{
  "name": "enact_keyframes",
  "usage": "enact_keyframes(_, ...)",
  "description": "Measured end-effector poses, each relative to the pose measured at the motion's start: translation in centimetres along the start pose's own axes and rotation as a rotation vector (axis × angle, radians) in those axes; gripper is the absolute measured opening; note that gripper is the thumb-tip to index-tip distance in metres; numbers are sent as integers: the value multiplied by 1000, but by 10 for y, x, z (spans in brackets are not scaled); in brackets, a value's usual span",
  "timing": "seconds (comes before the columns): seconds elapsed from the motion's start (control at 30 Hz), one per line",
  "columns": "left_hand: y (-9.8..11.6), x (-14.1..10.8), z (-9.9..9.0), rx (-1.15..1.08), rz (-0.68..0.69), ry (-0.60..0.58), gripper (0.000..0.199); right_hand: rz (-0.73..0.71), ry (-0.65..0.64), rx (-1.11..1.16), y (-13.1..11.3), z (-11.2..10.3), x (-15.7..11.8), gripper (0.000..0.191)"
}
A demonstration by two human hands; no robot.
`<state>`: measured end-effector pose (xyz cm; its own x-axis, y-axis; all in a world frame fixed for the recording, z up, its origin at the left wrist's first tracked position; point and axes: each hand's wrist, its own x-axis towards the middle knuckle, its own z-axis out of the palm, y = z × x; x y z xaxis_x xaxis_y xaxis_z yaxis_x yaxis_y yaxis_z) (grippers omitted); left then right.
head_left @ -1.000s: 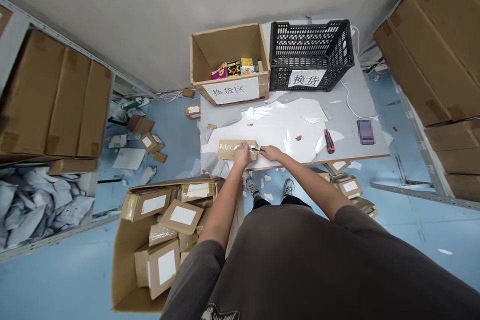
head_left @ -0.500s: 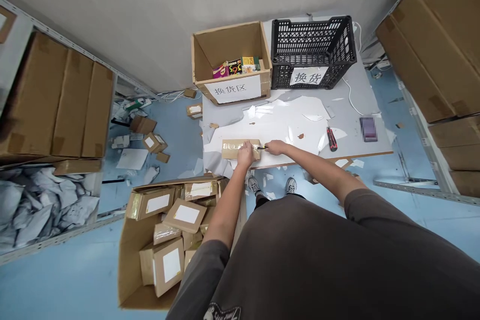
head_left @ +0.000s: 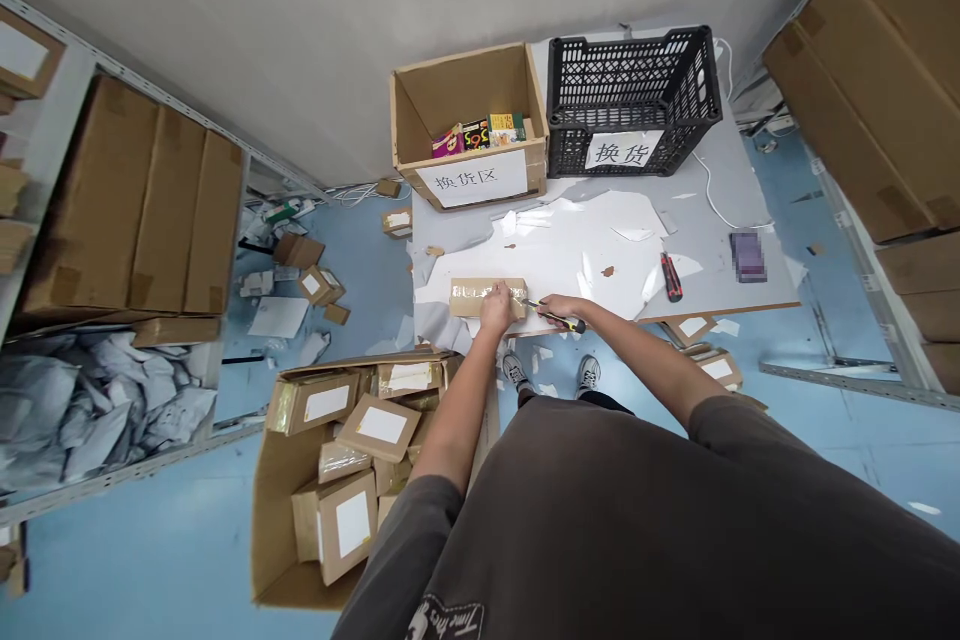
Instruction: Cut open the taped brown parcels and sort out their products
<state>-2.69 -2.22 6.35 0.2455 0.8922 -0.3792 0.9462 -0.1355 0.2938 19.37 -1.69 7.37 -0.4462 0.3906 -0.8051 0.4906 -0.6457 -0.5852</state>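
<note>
A small taped cardboard box (head_left: 466,297) lies near the front edge of the white table (head_left: 559,245). My left hand (head_left: 495,307) grips its right part from the near side, fingers bent over the clear tape. In my right hand (head_left: 561,306) is a utility knife (head_left: 568,322) with a black and yellow handle. Its blade points left and reaches the right end of the box; whether it has gone into the tape is too small to tell. A second, red and black utility knife (head_left: 671,277) rests farther right on the table.
At the table's back stand an open carton (head_left: 469,182) holding colourful packets and a black plastic crate (head_left: 634,110). A blurred purple item (head_left: 748,257) lies at the right. A big carton of parcels (head_left: 281,520) stands on the floor at left. Shelves flank both sides.
My right hand has turned the knife, so its handle now slants toward me and shows clearly. My left hand stays on the box. The whole view has shifted slightly.
</note>
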Motion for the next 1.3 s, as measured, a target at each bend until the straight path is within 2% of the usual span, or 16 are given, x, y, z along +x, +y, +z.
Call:
enact_keyframes(0.17,2,-2,-2,0,4,-3,112,-5,23,45,3,7,-6,32)
enact_keyframes(0.37,2,-7,-8,15,49,1,74,-30,-6,44,4,13,-3,39)
enact_keyframes(0.6,1,-12,-14,3,69,-12,79,-65,-25,-72,25,26,-7,34)
enact_keyframes(0.77,-11,-8,-30,-57,56,-39,63,-99,94,-144,41,24,-16,32)
enact_keyframes(0.9,-13,8,-37,33,103,15,60,-164,294,-327,41,17,-24,47)
enact_keyframes(0.97,-10,14,-33,36,121,16,62,-193,399,-454,37,16,-26,50)
enact_keyframes(1.03,-8,16,-25,28,139,13,61,-183,449,-570,31,17,-26,46)
enact_keyframes(1.17,-14,10,-7,1,199,51,53,-203,482,-719,20,18,-18,37)
enact_keyframes(1.3,-27,1,6,-59,213,59,51,-261,503,-835,12,15,-11,37)
